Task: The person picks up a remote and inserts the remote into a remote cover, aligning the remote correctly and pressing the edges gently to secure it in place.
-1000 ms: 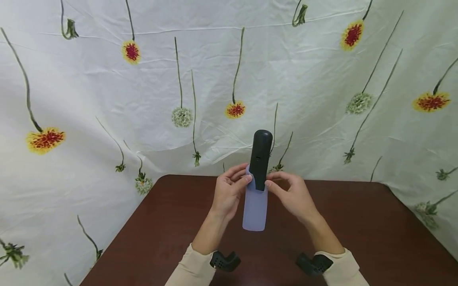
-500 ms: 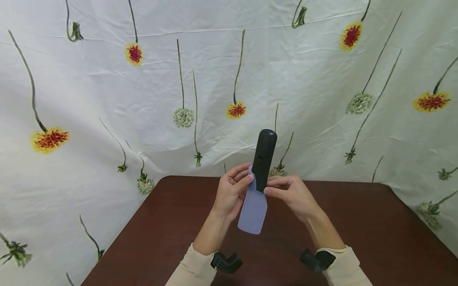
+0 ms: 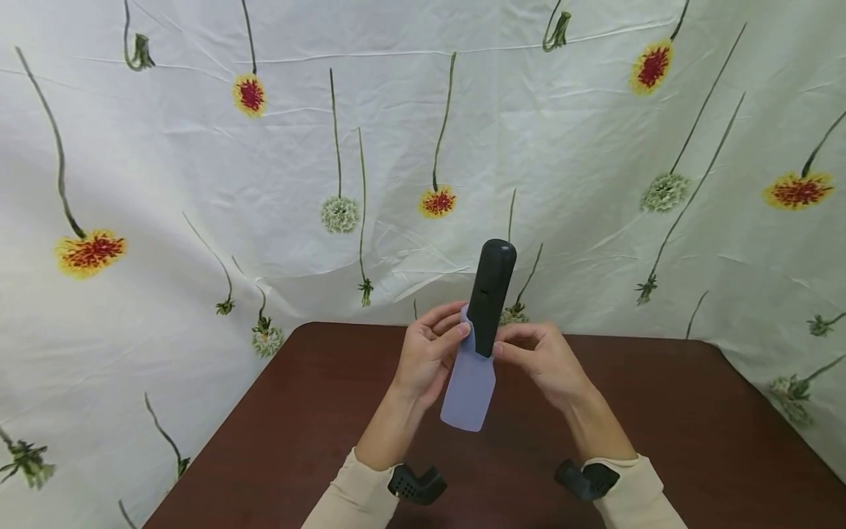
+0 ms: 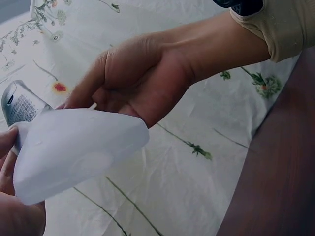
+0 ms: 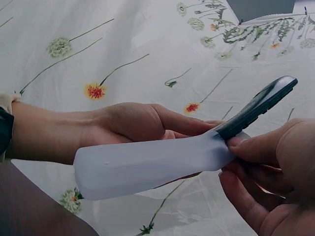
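Note:
A black remote control (image 3: 492,290) sticks up out of a soft, translucent lilac remote cover (image 3: 468,397), with its lower end inside the opening. The cover's loose part hangs below, tilted down to the left. My left hand (image 3: 423,356) pinches the cover's rim on the left side, thumb in front. My right hand (image 3: 545,364) pinches the opposite edge with thumb and fingers, close to the remote's lower end. In the right wrist view, buttons show along one face of the remote (image 5: 261,105), and the cover (image 5: 142,164) looks flat beyond the opening.
A dark reddish-brown table (image 3: 317,441) lies beneath the hands. Behind it hangs a white cloth (image 3: 562,132) printed with flowers. Dark wrist cameras (image 3: 418,485) sit at both cream sleeves.
The remote and cover have tilted: the remote's top moved right and the cover's lower end swung left. My right fingers shifted slightly along the cover's edge. The left hand keeps its pinch.

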Tool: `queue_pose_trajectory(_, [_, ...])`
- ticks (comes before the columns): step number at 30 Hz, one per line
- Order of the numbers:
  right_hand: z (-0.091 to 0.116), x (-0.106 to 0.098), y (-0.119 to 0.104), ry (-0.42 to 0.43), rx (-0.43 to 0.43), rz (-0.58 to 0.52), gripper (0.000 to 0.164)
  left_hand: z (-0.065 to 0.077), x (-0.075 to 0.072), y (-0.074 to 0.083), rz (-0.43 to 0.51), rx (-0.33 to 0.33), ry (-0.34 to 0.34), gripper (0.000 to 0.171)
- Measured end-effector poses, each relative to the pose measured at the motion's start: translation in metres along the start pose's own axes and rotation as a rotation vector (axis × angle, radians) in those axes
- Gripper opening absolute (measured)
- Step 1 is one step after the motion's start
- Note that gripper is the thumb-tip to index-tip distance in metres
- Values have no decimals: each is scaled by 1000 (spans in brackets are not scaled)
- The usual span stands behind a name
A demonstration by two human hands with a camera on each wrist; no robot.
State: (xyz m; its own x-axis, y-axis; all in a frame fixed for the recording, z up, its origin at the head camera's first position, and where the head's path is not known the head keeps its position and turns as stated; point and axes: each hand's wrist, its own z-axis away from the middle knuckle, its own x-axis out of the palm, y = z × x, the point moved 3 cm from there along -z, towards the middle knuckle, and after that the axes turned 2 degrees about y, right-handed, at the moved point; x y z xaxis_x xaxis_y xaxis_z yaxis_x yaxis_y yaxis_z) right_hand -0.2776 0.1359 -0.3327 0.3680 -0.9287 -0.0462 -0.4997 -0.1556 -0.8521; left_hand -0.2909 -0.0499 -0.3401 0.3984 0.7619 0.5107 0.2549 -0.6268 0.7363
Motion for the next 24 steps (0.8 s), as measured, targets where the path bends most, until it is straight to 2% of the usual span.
queue_pose_trajectory(5, [2, 6, -4, 78, -61, 245, 7, 1, -1, 0, 19, 3, 26, 35])
queue_pose_trajectory(8, [3, 9, -7, 132, -123, 366, 8, 0, 0, 0, 18, 6, 18, 36])
queue_pose_trajectory(11, [4, 12, -9, 197, -235, 483, 9, 0, 0, 1, 2, 16, 5, 36])
queue_pose_trajectory(15, [4, 15, -10, 292, -434, 638, 12, -1, -1, 1, -25, 24, 6, 36])
queue_pose_trajectory(17, [4, 15, -10, 329, -502, 694, 11, -1, -1, 2, -51, 25, 2, 37])
queue_pose_trajectory(19, [4, 14, -10, 350, -534, 733, 9, -1, -1, 3, -87, 29, 1, 37])
queue_pose_trajectory(24, [3, 11, -9, 387, -543, 750, 6, -1, -2, 5, -240, 52, 22, 39])
